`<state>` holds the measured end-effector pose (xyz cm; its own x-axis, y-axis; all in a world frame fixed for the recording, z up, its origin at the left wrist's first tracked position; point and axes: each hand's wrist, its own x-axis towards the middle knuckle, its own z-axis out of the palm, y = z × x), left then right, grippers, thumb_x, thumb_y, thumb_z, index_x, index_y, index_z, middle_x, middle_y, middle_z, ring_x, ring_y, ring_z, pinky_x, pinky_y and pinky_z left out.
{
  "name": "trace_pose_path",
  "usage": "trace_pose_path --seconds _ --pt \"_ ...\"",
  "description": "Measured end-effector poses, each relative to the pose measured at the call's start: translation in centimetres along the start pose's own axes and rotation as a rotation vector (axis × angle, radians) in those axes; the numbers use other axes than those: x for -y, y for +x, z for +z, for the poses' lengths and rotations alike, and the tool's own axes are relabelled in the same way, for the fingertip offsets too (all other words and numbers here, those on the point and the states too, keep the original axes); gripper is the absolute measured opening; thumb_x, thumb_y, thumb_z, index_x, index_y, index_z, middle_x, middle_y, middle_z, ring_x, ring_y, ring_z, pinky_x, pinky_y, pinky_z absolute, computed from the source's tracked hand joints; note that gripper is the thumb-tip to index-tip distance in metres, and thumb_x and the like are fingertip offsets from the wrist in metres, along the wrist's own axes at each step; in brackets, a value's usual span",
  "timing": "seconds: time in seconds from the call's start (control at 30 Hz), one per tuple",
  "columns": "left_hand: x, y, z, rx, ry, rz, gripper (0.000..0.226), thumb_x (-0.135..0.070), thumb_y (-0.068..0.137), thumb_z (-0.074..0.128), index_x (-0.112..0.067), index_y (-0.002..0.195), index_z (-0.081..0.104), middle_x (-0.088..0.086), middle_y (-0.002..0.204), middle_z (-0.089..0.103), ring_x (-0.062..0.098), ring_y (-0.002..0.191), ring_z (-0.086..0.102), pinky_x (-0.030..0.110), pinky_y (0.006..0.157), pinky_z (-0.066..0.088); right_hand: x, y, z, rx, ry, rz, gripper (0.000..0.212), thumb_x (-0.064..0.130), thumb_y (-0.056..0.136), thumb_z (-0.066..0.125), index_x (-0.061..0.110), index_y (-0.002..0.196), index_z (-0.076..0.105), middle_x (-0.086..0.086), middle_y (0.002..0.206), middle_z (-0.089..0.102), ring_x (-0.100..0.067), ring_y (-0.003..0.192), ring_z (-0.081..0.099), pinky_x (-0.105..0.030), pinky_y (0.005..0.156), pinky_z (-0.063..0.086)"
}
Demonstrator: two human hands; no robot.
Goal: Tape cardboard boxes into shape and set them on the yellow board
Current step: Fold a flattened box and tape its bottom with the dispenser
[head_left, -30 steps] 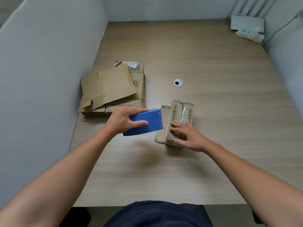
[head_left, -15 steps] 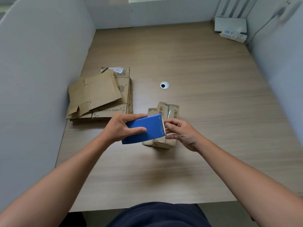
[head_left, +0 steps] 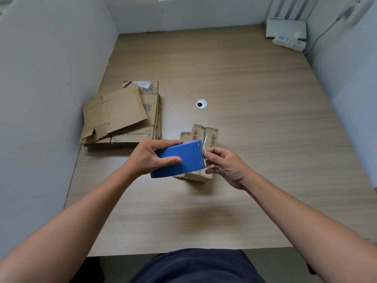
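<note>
Head view: a desk (head_left: 255, 82) is looked down on, and two bare arms are stretched out over it.
Left hand (head_left: 146, 158): the blue tape holder (head_left: 179, 160) is gripped, with the thumb on the near side and the fingers curled over the far edge. It is held up off the desk, with its front edge turned to the other hand, so the tape can be reached.
Right hand (head_left: 226, 166): the thumb and first finger are pinched together right at the front edge of the tape holder. The other fingers are curled loosely.
Tape (head_left: 204, 154): it is thin and clear and can hardly be seen. Its loose end is judged to be what is pinched, so a new piece can be pulled out.
Small box (head_left: 204, 137): it lies on the desk just behind the tape holder and is partly hidden by it. A shiny strip is seen on its top. It is kept close so the tape can be laid straight onto it.
Flat boxes (head_left: 122, 117): they are piled at the left of the desk, near the wall, within reach of the left arm and out of the way.
Yellow board: it is not seen anywhere, so no box can be said to be set on it yet.
Other things: a round hole (head_left: 201, 103) is seen in the middle of the desk.
</note>
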<state>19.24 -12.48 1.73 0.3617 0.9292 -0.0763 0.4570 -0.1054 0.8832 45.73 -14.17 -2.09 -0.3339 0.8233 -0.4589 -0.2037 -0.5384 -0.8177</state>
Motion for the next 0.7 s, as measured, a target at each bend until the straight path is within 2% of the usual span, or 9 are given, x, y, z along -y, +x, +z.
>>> trace_pose_path --seconds 0.23,0.33,0.5,0.6,0.7 --pt "-0.4 -0.2 -0.6 -0.005 0.009 0.017 0.043 -0.064 0.069 0.077 -0.069 0.110 0.064 -0.034 0.113 0.069 0.005 0.101 0.068 0.015 0.080 0.053 0.1 0.1 0.8 -0.054 -0.087 -0.072 0.009 0.016 0.097 0.065 0.011 0.098 0.072 -0.001 0.087 0.067 -0.014 0.081 0.061 -0.029 0.065 0.053" --pt "-0.3 -0.3 -1.0 0.002 0.009 0.024 0.046 -0.075 0.067 0.075 -0.069 0.111 0.063 -0.032 0.114 0.069 0.007 0.103 0.068 0.020 0.082 0.056 0.1 0.1 1.3 -0.073 -0.108 -0.106 0.011 0.013 0.099 0.062 0.010 0.097 0.072 -0.001 0.087 0.068 -0.015 0.081 0.060 -0.028 0.064 0.053" --pt "-0.3 -0.4 -1.7 0.008 0.027 0.033 0.046 -0.071 0.069 0.074 -0.062 0.114 0.065 -0.034 0.114 0.068 0.006 0.103 0.068 0.019 0.082 0.056 0.2 0.0 2.2 -0.099 -0.079 -0.105 0.026 0.028 0.095 0.065 0.006 0.106 0.073 -0.005 0.098 0.071 -0.018 0.085 0.063 -0.029 0.063 0.053" --pt "-0.2 -0.5 -2.1 0.015 0.032 0.045 0.052 -0.078 0.069 0.072 -0.057 0.116 0.064 -0.037 0.111 0.067 0.006 0.102 0.067 0.017 0.080 0.054 0.0 0.0 2.6 -0.119 -0.103 -0.108 0.014 0.017 0.100 0.061 0.009 0.100 0.073 0.000 0.092 0.072 -0.017 0.082 0.063 -0.028 0.064 0.053" --pt "0.0 -0.5 -2.4 0.022 0.022 0.057 0.052 -0.081 0.068 0.069 -0.059 0.115 0.065 -0.037 0.109 0.068 0.006 0.101 0.068 0.016 0.078 0.054 0.0 0.1 3.0 -0.142 -0.132 -0.107 0.013 0.013 0.101 0.060 0.012 0.097 0.072 0.001 0.087 0.072 -0.015 0.080 0.065 -0.028 0.064 0.052"
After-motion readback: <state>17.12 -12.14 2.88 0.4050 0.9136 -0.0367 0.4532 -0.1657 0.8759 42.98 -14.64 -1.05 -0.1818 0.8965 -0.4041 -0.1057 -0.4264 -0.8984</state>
